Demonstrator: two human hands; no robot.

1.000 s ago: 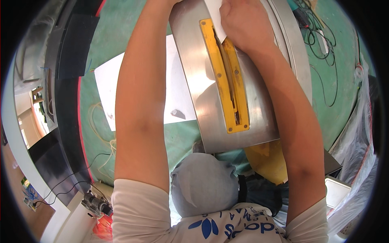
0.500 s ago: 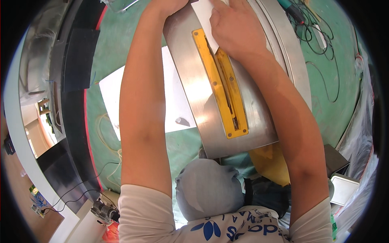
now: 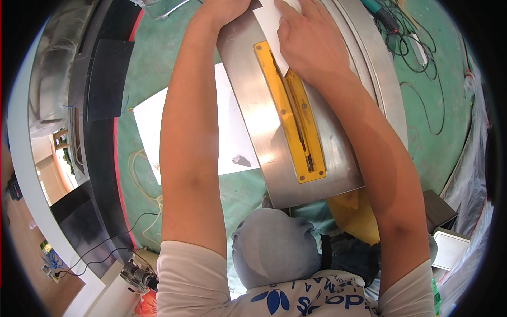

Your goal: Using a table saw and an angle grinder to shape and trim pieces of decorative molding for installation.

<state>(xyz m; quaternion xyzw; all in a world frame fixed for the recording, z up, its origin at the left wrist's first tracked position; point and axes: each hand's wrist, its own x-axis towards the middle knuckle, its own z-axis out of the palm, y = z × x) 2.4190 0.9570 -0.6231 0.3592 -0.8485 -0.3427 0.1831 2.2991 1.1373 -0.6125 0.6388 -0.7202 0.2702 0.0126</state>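
A brushed-metal saw table (image 3: pixel 248 100) stretches away in front of me. Set into it is a yellow slotted insert plate (image 3: pixel 310 138), screwed down, with a dark lengthwise slot. A narrow white board piece (image 3: pixel 270 26) lies over the far end of this plate, its pointed tip at the slot. My right hand (image 3: pixel 312 45) is closed on the piece, fingers bent and pressing on it. At the table's far left edge is my left hand (image 3: pixel 228 9); the picture's top edge cuts off its fingers, so their hold is hidden.
A large white sheet (image 3: pixel 237 132) with a small dark scrap lies on the green floor covering, left of the table. A teal-and-black power tool (image 3: pixel 384 17), tangled cables and a power strip (image 3: pixel 419 50) are at far right. Clear plastic sheeting (image 3: pixel 472 179) hangs rightmost.
The view has shifted slightly, so everything sits a little lower and further right. Both hands keep nearly the same places, and the white board piece still overlaps the yellow plate's far end.
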